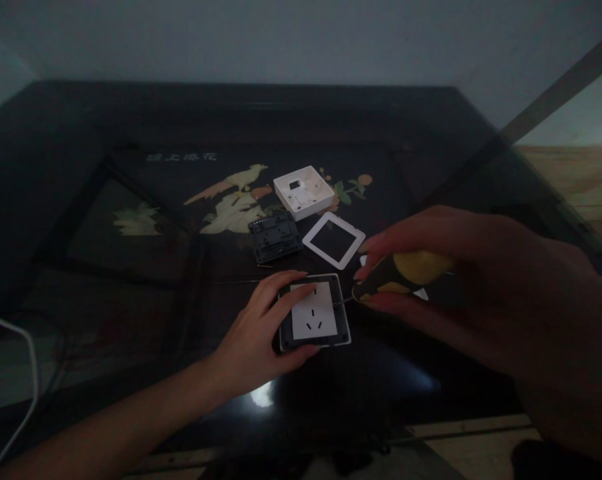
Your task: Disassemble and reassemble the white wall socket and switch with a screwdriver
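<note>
A wall socket [313, 320] with a white slotted face and dark surround lies on the dark glossy table. My left hand [261, 333] grips it across its left side, one finger on the face and the thumb at the near edge. My right hand [461, 280] is closed round a yellow and black screwdriver [411, 270]. The screwdriver's thin shaft points left, and its tip is at the socket's right side, by a small brass-coloured screw. Whether the tip sits in the screw head, I cannot tell.
Behind the socket lie a dark plastic backing part [275, 237], a white square frame [313, 247] and a white open mounting box [305, 193]. Another white piece [421, 293] shows partly behind my right hand. A white cable [35, 373] hangs at the left.
</note>
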`<state>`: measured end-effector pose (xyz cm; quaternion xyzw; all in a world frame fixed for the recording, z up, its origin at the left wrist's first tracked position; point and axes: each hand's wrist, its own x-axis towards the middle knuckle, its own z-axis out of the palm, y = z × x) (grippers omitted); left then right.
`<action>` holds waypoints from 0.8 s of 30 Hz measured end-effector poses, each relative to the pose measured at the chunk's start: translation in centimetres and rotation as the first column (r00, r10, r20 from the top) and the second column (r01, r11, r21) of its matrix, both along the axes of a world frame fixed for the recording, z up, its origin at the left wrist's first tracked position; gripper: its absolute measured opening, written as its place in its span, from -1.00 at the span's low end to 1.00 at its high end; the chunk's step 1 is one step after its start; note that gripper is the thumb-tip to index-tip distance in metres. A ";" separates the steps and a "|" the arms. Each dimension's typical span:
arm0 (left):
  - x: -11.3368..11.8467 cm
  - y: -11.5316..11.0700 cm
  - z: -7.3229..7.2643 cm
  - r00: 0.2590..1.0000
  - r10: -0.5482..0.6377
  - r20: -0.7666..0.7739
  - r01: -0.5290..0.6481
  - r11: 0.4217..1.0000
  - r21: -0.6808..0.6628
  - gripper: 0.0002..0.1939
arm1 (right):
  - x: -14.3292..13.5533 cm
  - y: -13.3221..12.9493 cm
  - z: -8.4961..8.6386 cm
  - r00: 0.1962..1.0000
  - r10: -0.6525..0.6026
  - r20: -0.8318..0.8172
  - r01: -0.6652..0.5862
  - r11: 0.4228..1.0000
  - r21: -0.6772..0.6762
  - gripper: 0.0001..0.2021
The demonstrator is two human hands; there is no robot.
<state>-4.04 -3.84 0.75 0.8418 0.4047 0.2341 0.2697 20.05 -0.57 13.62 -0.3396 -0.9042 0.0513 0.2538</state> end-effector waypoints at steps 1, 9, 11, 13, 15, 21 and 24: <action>0.0 0.0 0.0 1.000 0.001 0.001 -0.001 1.000 -0.002 -0.29 | 0.0 0.0 0.0 1.000 0.004 -0.004 -0.004 1.000 -0.003 -0.81; 0.2 0.1 0.2 0.999 0.024 0.033 -0.023 1.000 -0.018 -0.20 | 0.1 0.0 0.1 1.000 0.017 -0.007 -0.017 0.999 -0.043 -0.78; 0.2 0.2 0.1 0.999 0.029 0.031 -0.028 0.999 -0.029 -0.17 | 0.1 0.0 0.1 1.000 0.010 -0.007 -0.010 0.999 -0.044 -0.78; 0.2 0.2 0.2 0.999 0.029 0.033 -0.028 0.999 -0.030 -0.17 | 0.1 0.0 0.1 1.000 0.017 -0.013 -0.017 0.999 -0.030 -0.77; 0.2 0.3 0.2 0.999 0.032 0.038 -0.030 0.999 -0.028 -0.18 | 0.2 -0.2 0.2 0.999 0.027 -0.025 -0.027 0.999 -0.027 -0.76; 0.1 0.2 0.1 0.999 0.037 0.030 -0.036 0.999 -0.038 -0.15 | 0.8 -0.4 0.7 0.996 0.056 -0.068 -0.067 0.984 -0.165 -0.63; 0.1 0.3 -0.1 0.999 0.038 0.026 -0.037 0.999 -0.031 -0.14 | 0.7 -0.3 0.6 0.996 0.060 -0.059 -0.069 0.984 -0.165 -0.62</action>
